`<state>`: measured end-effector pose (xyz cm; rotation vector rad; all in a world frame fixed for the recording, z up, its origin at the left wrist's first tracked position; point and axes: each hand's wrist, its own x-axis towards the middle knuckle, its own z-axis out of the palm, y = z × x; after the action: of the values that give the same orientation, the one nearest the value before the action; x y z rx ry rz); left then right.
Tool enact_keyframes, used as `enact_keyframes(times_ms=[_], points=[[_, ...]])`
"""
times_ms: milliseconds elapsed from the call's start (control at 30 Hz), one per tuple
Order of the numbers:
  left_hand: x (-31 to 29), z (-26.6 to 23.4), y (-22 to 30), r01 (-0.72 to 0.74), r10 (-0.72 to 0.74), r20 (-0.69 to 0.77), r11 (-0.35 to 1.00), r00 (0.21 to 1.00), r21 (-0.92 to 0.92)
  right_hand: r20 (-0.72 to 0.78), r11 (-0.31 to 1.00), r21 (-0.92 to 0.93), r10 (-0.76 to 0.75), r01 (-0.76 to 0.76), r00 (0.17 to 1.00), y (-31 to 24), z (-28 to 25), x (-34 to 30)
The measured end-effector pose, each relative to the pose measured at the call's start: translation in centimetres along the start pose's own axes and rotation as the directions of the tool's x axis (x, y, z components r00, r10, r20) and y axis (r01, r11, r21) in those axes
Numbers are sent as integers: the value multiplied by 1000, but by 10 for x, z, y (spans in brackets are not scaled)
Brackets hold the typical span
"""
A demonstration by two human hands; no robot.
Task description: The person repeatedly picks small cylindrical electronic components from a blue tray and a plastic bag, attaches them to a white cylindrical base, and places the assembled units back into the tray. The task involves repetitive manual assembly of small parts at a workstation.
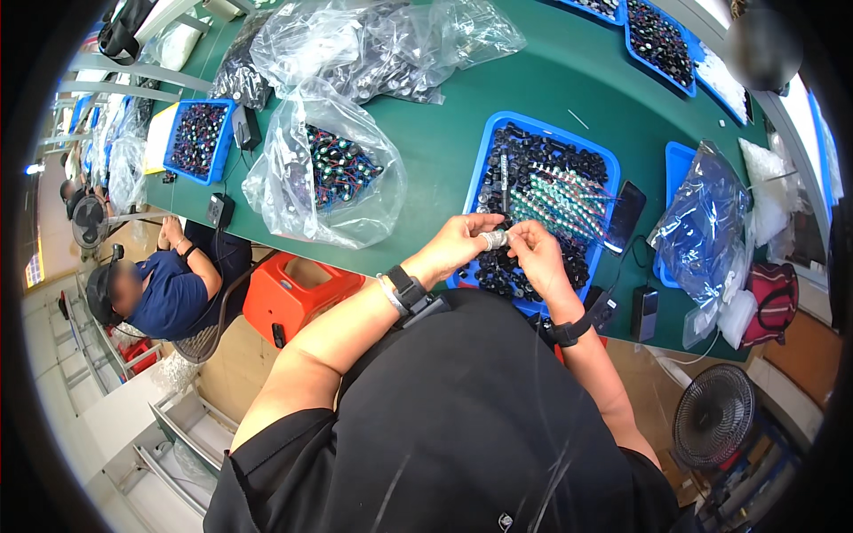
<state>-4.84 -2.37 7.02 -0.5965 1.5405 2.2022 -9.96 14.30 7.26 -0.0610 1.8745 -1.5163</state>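
My left hand [462,243] and my right hand [540,258] meet over the near edge of a blue tray [610,169]. Between their closed fingertips is a small whitish, silvery piece [493,239], too small to name; the fingers partly cover it. Many small black round parts [520,144] fill the tray under the hands. On top of these lie rows of small green and white parts with red wires [562,202]. A dark pen-like stick [506,182] lies just beyond my left fingertips.
A clear bag of wired parts [342,169] lies to the left, with larger plastic bags [355,53] behind. A phone [627,213] and dark bag [706,209] are right of the tray. A person [173,289] sits at far left, near a red stool [289,306].
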Motion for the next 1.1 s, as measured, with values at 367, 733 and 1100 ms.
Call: enact_keyframes(times_ms=[367,733,1100], points=[[-8,10,9,-276,482,-3,507,876,816,58,986,67,148,-152,987,-21,13,-6],[-20,-137,38,-374,369,-717,913,591,162,-45,984,135,120,-113,992,27,-34,1],[-32,-240,20,110,646,-707,711,287,694,-16,983,115,143,-140,990,30,-29,-1]])
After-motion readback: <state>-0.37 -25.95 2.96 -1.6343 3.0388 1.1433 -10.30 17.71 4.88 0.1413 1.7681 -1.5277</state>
